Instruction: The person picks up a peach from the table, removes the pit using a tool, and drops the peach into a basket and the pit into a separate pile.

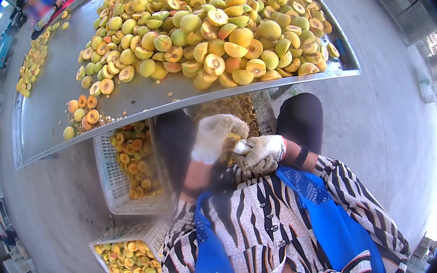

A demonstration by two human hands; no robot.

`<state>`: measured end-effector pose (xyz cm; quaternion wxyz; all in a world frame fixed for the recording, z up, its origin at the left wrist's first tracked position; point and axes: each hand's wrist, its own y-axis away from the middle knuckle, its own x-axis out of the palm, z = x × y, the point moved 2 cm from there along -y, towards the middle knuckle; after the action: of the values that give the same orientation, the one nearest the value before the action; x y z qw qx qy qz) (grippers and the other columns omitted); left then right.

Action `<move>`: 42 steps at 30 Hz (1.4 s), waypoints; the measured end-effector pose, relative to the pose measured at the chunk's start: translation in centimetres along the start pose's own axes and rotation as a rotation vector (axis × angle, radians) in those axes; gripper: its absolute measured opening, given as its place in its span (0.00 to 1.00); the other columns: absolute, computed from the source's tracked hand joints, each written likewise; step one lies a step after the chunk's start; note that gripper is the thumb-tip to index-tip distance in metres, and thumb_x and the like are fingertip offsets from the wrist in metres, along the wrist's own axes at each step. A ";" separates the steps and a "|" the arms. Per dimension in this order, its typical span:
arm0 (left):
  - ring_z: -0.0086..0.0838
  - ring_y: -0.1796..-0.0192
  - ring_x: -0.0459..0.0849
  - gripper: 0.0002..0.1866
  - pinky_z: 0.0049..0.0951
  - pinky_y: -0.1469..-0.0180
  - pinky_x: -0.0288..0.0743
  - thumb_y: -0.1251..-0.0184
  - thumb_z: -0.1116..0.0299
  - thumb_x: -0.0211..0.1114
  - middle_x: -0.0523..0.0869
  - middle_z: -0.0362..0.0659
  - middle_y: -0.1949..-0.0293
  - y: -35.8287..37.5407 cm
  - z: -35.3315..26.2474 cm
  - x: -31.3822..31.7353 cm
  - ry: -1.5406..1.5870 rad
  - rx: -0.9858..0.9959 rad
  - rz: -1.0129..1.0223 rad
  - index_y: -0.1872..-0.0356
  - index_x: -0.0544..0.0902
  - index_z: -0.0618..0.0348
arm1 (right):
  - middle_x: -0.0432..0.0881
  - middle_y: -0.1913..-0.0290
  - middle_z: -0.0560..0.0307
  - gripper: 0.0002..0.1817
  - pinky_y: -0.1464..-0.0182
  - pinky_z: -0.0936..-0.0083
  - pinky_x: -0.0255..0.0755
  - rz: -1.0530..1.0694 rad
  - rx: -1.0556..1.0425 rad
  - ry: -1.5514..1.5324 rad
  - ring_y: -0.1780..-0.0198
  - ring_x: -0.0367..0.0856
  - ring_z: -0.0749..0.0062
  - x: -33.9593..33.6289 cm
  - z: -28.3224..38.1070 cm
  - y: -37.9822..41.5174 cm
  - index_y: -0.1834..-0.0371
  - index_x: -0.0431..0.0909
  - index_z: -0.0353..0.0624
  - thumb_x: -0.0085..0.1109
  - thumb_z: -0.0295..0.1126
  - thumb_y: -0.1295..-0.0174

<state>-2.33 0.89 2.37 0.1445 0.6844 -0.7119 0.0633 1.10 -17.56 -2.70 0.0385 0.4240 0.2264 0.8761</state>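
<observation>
My left hand [219,135], in a soiled white glove, has its fingers closed on a yellow piece of fruit [236,136], apparently apricot; most of it is hidden by the glove. Close beside it, my right hand [264,153] is gloved too and closed around a small white tool with a metal part [242,147]. Its full shape cannot be made out. Both hands are together above my lap, in front of the table edge. Under them, between my knees, a crate holds brownish fruit pieces [231,108].
A metal table [49,120] carries a large heap of halved and whole apricots [207,35]. Loose pits and a few halves [86,115] lie near its front left edge. Two white crates of halves, an upper one [112,173] and a lower one [101,244], stand at my left. Another person [42,11] sits at the far left corner.
</observation>
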 end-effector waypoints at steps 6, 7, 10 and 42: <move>0.29 0.65 0.88 0.15 0.26 0.61 0.83 0.24 0.64 0.61 0.90 0.48 0.64 2.2 -1.5 -5.8 0.116 0.161 -0.330 0.58 0.86 0.70 | 0.78 0.75 0.64 0.12 0.79 0.82 0.68 -0.120 -0.193 -0.099 0.78 0.76 0.80 1.7 1.3 0.5 0.63 0.78 0.42 0.71 0.35 0.39; 0.29 0.66 0.88 0.14 0.27 0.61 0.83 0.24 0.65 0.61 0.90 0.48 0.64 3.0 -2.1 -7.4 0.098 0.220 -0.434 0.57 0.86 0.70 | 0.77 0.78 0.65 0.12 0.80 0.82 0.67 -0.102 -0.085 -0.052 0.80 0.74 0.81 1.6 2.9 1.2 0.64 0.77 0.43 0.70 0.37 0.38; 0.32 0.52 0.87 0.12 0.29 0.47 0.81 0.29 0.69 0.66 0.89 0.49 0.55 5.0 -2.7 -13.7 -0.264 0.207 -0.851 0.54 0.86 0.69 | 0.76 0.80 0.64 0.15 0.80 0.81 0.67 -0.351 -0.083 0.359 0.81 0.73 0.81 2.2 5.0 2.0 0.66 0.76 0.42 0.68 0.41 0.37; 0.47 0.59 0.85 0.23 0.48 0.57 0.83 0.24 0.48 0.54 0.85 0.52 0.63 -2.1 -2.2 -4.8 0.945 -0.070 -0.524 0.60 0.82 0.60 | 0.86 0.65 0.42 0.18 0.60 0.54 0.78 -1.002 -0.307 1.153 0.62 0.86 0.45 7.8 8.9 -1.5 0.52 0.77 0.42 0.64 0.43 0.37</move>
<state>0.14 5.97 2.89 0.4825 0.7307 -0.3764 0.3024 2.66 -10.95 7.11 0.3641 -0.2614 0.2513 0.8578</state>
